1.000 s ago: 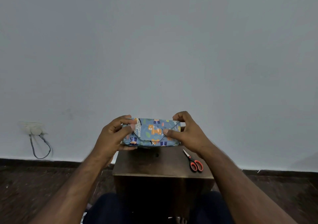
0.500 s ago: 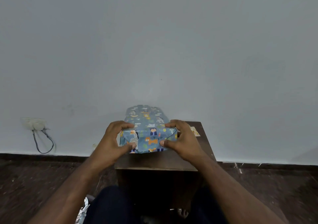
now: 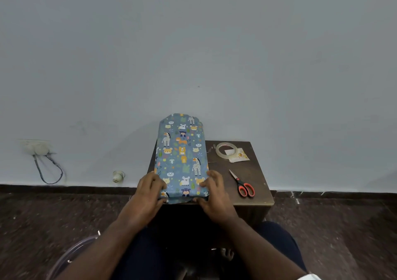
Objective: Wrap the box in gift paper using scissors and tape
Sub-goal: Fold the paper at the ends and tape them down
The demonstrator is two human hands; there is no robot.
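Note:
The box [image 3: 182, 150], covered in blue gift paper printed with cartoon animals, lies lengthwise on the small dark wooden table [image 3: 253, 178], its far end reaching past the table's back edge. My left hand [image 3: 150, 190] grips its near left corner and my right hand [image 3: 211, 191] grips its near right corner, thumbs under the near end flap. Red-handled scissors [image 3: 242, 185] lie closed on the table right of the box. A clear tape roll [image 3: 226, 150] rests at the table's back right.
A small scrap of printed paper [image 3: 237, 157] sits under and beside the tape roll. A wall socket with a looped cable [image 3: 46, 163] is low on the wall at left. Dark floor surrounds the table; my legs are below it.
The box has gone from being held up end-on in front of me to lying flat lengthwise on the table. The view tilted down, bringing scissors and tape into sight.

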